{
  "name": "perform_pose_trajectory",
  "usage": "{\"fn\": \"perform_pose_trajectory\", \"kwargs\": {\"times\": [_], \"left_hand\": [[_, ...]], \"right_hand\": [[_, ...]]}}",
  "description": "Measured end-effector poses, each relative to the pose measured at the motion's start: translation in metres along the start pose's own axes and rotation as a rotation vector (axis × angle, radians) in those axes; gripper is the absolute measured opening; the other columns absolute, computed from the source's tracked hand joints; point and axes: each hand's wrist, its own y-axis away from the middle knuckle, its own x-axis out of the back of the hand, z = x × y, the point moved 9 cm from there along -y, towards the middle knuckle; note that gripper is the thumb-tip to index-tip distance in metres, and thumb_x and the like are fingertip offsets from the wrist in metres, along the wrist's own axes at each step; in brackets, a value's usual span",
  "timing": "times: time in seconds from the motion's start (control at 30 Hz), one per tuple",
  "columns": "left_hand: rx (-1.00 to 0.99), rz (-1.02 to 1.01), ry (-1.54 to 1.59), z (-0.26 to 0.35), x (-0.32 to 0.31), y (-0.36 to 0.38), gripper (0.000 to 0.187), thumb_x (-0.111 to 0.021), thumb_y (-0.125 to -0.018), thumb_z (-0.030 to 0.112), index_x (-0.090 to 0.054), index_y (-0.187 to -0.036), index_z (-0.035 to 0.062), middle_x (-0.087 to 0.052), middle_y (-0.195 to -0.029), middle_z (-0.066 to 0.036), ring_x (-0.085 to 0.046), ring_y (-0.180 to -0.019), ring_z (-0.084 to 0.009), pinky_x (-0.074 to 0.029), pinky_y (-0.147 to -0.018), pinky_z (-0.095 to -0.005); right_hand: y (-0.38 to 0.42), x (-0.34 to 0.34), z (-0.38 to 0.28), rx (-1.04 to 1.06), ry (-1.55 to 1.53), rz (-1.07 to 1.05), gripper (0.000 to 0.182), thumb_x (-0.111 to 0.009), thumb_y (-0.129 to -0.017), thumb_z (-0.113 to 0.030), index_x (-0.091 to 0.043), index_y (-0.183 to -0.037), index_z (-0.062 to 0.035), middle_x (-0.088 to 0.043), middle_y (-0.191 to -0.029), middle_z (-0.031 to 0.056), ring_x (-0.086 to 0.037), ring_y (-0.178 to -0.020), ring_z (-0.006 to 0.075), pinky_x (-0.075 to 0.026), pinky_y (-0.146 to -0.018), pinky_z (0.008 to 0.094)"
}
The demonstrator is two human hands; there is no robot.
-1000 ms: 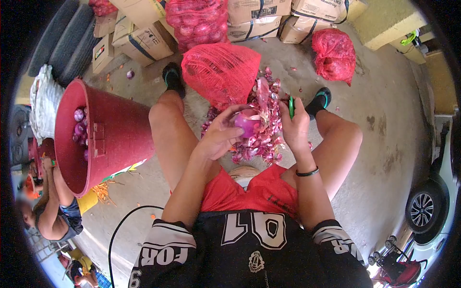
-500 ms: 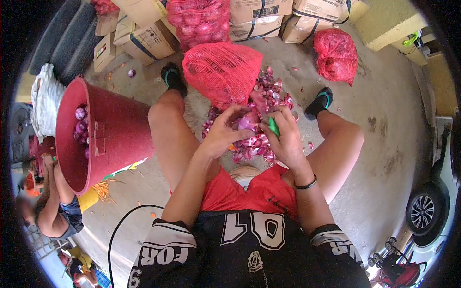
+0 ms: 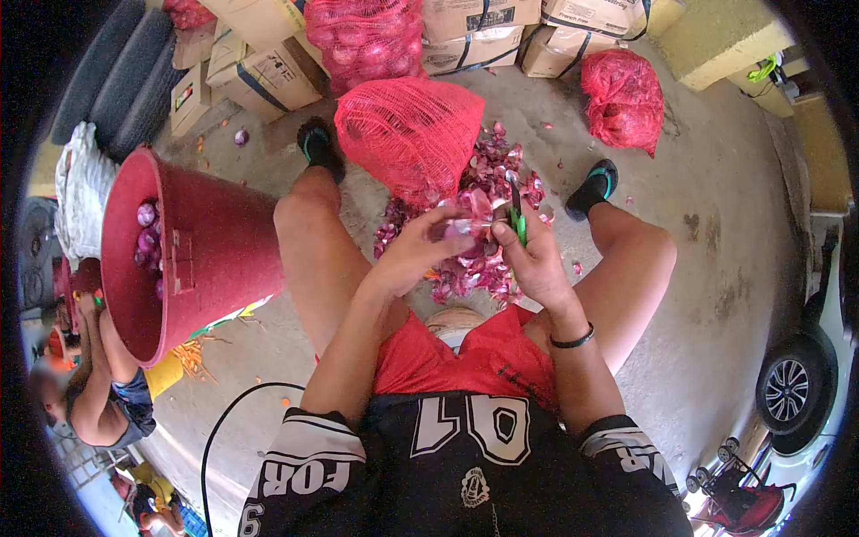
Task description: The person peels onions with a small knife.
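Note:
My left hand (image 3: 413,251) is curled round a red onion (image 3: 455,229), which is partly hidden by the fingers. Close beside it, my right hand (image 3: 540,261) grips a small knife (image 3: 518,224) by its green handle, the blade pointing away from me. Under both hands lies a heap of purple onion skins (image 3: 479,268) on the floor. A red mesh sack (image 3: 407,134) slumps just beyond the heap.
A large red bin (image 3: 215,242) with onions inside lies tilted at my left. Another mesh sack (image 3: 362,40) and cardboard boxes (image 3: 470,49) stand ahead. A red bag (image 3: 624,103) is at front right. A person (image 3: 107,394) sits at far left.
The knife has turned, so its blade now points up and away from the onion. My right hand has shifted slightly back from the onion, while the left keeps its hold.

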Motion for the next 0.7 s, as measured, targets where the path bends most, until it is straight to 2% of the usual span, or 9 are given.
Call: {"fn": "perform_pose_trajectory", "kwargs": {"times": [0.1, 0.17, 0.2, 0.37, 0.47, 0.6, 0.7], "left_hand": [[0.046, 0.003, 0.025, 0.002, -0.004, 0.006, 0.051, -0.075, -0.080, 0.008, -0.055, -0.126, 0.0010, -0.062, -0.114, -0.007, -0.057, -0.105, -0.0154, -0.046, -0.092, -0.0307], [-0.058, -0.013, -0.005, 0.010, -0.005, 0.005, 0.052, -0.076, -0.079, 0.008, -0.055, -0.126, 0.0009, -0.062, -0.115, -0.006, -0.057, -0.106, -0.0150, -0.046, -0.093, -0.0309], [-0.112, -0.022, -0.020, 0.013, -0.006, 0.005, 0.053, -0.077, -0.078, 0.008, -0.055, -0.126, 0.0009, -0.061, -0.116, -0.006, -0.057, -0.106, -0.0149, -0.046, -0.093, -0.0309], [-0.063, -0.086, -0.170, 0.006, -0.002, 0.006, 0.061, -0.079, -0.075, 0.004, -0.052, -0.130, 0.0014, -0.060, -0.119, -0.005, -0.054, -0.111, -0.0157, -0.045, -0.096, -0.0316], [-0.082, -0.151, -0.060, 0.004, -0.011, 0.013, 0.068, -0.079, -0.073, 0.002, -0.049, -0.134, 0.0019, -0.056, -0.124, -0.005, -0.052, -0.115, -0.0160, -0.044, -0.099, -0.0325], [-0.181, -0.210, 0.033, 0.018, -0.023, 0.010, 0.074, -0.079, -0.072, -0.001, -0.045, -0.137, 0.0030, -0.051, -0.131, -0.006, -0.050, -0.119, -0.0164, -0.043, -0.101, -0.0334], [-0.260, -0.147, -0.225, 0.022, -0.020, 0.006, 0.073, -0.077, -0.073, -0.004, -0.043, -0.138, 0.0039, -0.049, -0.132, -0.006, -0.050, -0.119, -0.0165, -0.044, -0.100, -0.0324]], "right_hand": [[-0.001, -0.001, 0.013, -0.053, -0.087, 0.046, 0.014, -0.054, -0.100, -0.017, -0.053, -0.099, -0.0025, -0.054, -0.078, -0.0011, -0.047, -0.068, 0.0058, -0.041, -0.059, 0.0232], [0.000, 0.002, 0.023, -0.145, -0.106, 0.084, 0.014, -0.054, -0.100, -0.017, -0.054, -0.098, -0.0035, -0.054, -0.078, -0.0019, -0.047, -0.067, 0.0052, -0.040, -0.057, 0.0222], [0.001, 0.002, 0.028, -0.168, -0.190, 0.088, 0.014, -0.054, -0.100, -0.019, -0.055, -0.098, -0.0045, -0.055, -0.077, -0.0022, -0.047, -0.066, 0.0051, -0.040, -0.056, 0.0219], [-0.001, 0.000, 0.043, -0.254, -0.544, 0.206, 0.017, -0.054, -0.100, -0.025, -0.058, -0.098, -0.0088, -0.058, -0.077, -0.0030, -0.052, -0.063, 0.0057, -0.038, -0.049, 0.0202], [-0.008, 0.016, 0.042, -0.238, -0.602, 0.233, 0.018, -0.054, -0.100, -0.027, -0.059, -0.099, -0.0095, -0.060, -0.078, -0.0021, -0.054, -0.062, 0.0070, -0.038, -0.045, 0.0197], [-0.003, 0.005, 0.024, -0.266, -0.444, 0.059, 0.019, -0.056, -0.099, -0.027, -0.059, -0.098, -0.0090, -0.059, -0.076, -0.0012, -0.054, -0.058, 0.0063, -0.038, -0.045, 0.0185], [-0.001, 0.010, 0.026, -0.261, -0.562, 0.133, 0.024, -0.054, -0.100, -0.028, -0.060, -0.099, -0.0046, -0.057, -0.079, -0.0005, -0.051, -0.062, 0.0060, -0.035, -0.047, 0.0177]]}}
